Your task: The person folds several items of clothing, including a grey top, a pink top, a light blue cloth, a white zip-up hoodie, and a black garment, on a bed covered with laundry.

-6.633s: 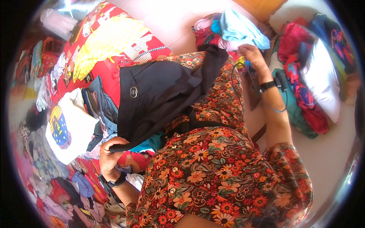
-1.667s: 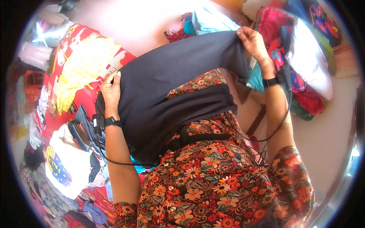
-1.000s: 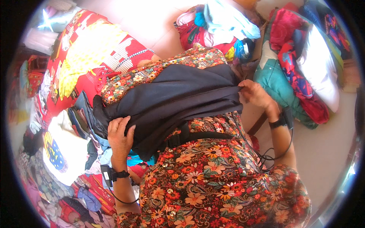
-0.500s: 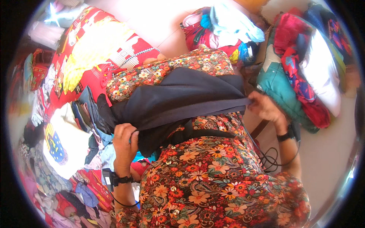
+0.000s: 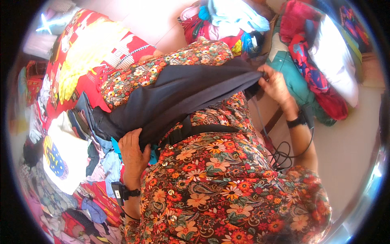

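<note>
A dark grey-black piece of clothing (image 5: pixel 174 91) lies stretched across my lap, its exact kind hidden by the folds. My right hand (image 5: pixel 276 85) pinches its right end between thumb and fingers and lifts that corner a little. At the near left edge, my left hand (image 5: pixel 135 152) grips the cloth, fingers on top and the thumb pointing up beside them. Beneath the garment is the floral cloth over my legs (image 5: pixel 134 83). A black strap (image 5: pixel 211 129) crosses my waist.
To the left lie a white cloth with a blue-and-yellow print (image 5: pixel 61 152) and several heaped clothes. A red patterned cloth with yellow fabric (image 5: pixel 87 49) is at the far left. Ahead sits a clothes pile (image 5: pixel 231 20); another pile (image 5: pixel 300 69) stands right. A black cable (image 5: pixel 284 156) loops by my right arm.
My right hand has moved up and slightly left, closing on the garment's corner and pulling it taut at a slant. My left hand stays at the near left edge. The whole view has shifted slightly.
</note>
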The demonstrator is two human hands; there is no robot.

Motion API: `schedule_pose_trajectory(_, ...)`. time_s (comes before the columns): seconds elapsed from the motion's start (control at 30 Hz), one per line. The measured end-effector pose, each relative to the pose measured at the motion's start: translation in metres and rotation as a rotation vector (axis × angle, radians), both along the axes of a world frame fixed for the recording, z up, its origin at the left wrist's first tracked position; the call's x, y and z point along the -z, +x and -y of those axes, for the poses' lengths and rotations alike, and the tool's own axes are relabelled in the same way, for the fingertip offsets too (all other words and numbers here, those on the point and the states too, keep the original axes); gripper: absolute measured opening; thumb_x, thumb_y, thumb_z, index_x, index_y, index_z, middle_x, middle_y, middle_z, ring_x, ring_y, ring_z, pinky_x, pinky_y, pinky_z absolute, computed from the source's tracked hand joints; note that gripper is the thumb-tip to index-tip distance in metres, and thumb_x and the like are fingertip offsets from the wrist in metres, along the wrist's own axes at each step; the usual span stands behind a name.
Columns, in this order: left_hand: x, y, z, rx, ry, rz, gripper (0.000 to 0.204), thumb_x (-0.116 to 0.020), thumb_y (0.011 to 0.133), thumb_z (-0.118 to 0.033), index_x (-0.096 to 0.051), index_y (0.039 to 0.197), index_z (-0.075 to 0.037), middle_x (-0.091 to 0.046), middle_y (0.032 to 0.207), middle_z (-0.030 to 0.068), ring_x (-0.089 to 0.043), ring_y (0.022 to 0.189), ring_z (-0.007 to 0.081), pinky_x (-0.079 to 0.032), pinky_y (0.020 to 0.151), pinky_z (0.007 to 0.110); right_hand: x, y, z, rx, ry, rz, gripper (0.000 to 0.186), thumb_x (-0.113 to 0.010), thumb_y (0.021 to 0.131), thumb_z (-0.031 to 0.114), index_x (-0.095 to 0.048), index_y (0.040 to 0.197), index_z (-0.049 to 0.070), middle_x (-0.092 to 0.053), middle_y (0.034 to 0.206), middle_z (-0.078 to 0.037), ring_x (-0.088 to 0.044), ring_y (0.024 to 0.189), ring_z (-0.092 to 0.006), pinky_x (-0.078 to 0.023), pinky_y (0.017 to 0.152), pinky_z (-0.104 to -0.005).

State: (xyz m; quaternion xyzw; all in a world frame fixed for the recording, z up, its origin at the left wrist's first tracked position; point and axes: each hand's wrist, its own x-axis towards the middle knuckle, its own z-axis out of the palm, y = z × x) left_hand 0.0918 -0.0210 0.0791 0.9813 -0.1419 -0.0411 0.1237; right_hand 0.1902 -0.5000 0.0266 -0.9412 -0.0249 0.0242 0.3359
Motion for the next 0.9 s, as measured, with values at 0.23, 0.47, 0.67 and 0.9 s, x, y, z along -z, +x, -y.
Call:
schedule_pose_trajectory(0.23,0.01,0.017,-0.004,-0.035,0.077,-0.048,0.048,-0.067,0.065,-0.006,-0.056,0.111,-0.004,-0.058,0.104,0.0143,-0.052,0.106,0.0324,-0.034,0.099,0.046,-0.057,0.037,-0.002,-0.048,0.121,0.104,0.018,-0.063,0.081,0.007,-0.06,0.098,0.003,-0.063,0.079,-0.018,-0.063,0.074,-0.0344,-0.051,0.07,-0.037)
schedule_pose_trajectory(0.47,-0.064,0.098,-0.033,-0.222,-0.089,0.282,0.036,-0.056,0.071,0.001,-0.058,0.107,0.002,-0.062,0.1,0.0188,-0.061,0.093,0.0319,-0.048,0.086,0.038,-0.067,0.108,0.001,-0.236,-0.138,0.439,0.02,-0.066,0.083,0.016,-0.063,0.1,0.005,-0.064,0.083,-0.021,-0.065,0.082,-0.038,-0.051,0.072,-0.0425)
schedule_pose_trajectory(0.67,-0.141,0.166,-0.02,-0.131,-0.11,0.599,0.032,-0.055,0.074,0.004,-0.057,0.106,-0.001,-0.06,0.099,0.0136,-0.06,0.094,0.03,-0.048,0.083,0.037,-0.117,0.143,0.006,0.011,-0.221,0.595,0.019,-0.066,0.086,0.017,-0.061,0.1,0.005,-0.065,0.082,-0.02,-0.065,0.08,-0.0368,-0.052,0.069,-0.0415)
schedule_pose_trajectory(0.9,-0.169,0.165,-0.042,-0.088,0.005,0.897,0.033,-0.057,0.079,0.001,-0.057,0.111,-0.002,-0.06,0.11,0.0149,-0.058,0.105,0.0313,-0.043,0.095,0.037,-0.156,0.094,0.0,0.143,-0.354,0.928,0.025,-0.071,0.079,0.018,-0.06,0.099,0.008,-0.064,0.088,-0.015,-0.064,0.081,-0.0367,-0.053,0.069,-0.0422)
